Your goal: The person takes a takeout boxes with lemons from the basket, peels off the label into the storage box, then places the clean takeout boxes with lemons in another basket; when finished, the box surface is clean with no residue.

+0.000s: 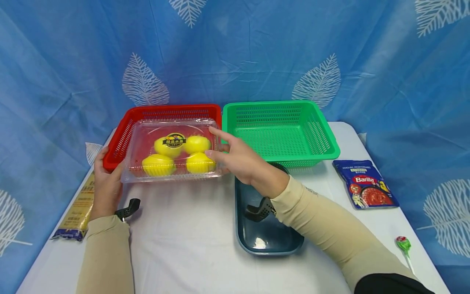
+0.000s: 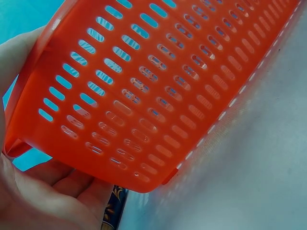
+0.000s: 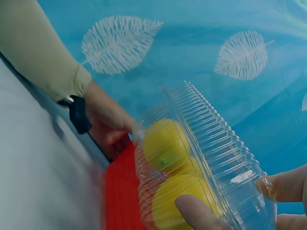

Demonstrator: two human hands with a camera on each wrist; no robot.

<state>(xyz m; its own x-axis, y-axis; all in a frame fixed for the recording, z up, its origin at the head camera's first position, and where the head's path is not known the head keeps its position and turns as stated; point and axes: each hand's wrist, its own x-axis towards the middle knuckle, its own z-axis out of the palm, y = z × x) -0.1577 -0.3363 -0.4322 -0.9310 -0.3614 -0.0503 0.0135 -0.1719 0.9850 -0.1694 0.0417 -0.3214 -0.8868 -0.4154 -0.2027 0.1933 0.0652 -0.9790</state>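
Observation:
My right hand [image 1: 246,159] pinches the right end of a clear plastic fruit box [image 1: 134,153], thumb and fingers on its wall. Several yellow lemons [image 1: 158,165] lie inside, under a lid with a dark round label [image 1: 174,140]. Tilted, the box hangs over the front of the red basket [image 1: 114,141], partly hiding it. My left hand [image 1: 107,185] grips that basket at its left front corner. In the left wrist view, its fingers [image 2: 72,184] curl under the slotted red wall [image 2: 139,91]. Whether the box touches the basket, I cannot tell.
A green basket [image 1: 323,141] stands beside the red one. In front of it is a dark blue tray [image 1: 269,241], partly under my right forearm. A Barilla sauce pouch [image 1: 367,185] and a lollipop [image 1: 403,244] lie at right, a gold packet [image 1: 78,208] at left.

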